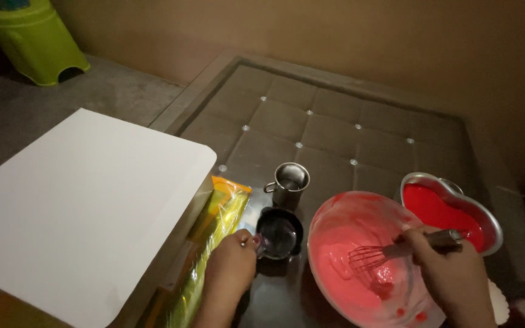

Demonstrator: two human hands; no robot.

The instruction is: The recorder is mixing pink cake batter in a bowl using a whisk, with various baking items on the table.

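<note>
Beside the clear mixing bowl [366,255] of pink batter, her left hand [233,262] pinched a small black cup [279,232]; her right hand [451,270] gripped the whisk [378,255] inside the bowl. Mixing seemed underway; a steady tilt of the cup would likely come next.

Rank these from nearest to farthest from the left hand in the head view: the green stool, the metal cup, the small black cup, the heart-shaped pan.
1. Small black cup, touching the left hand.
2. Metal cup, just behind it.
3. Heart-shaped pan, far right, behind the pink batter bowl.
4. Green stool, top left corner.
</note>
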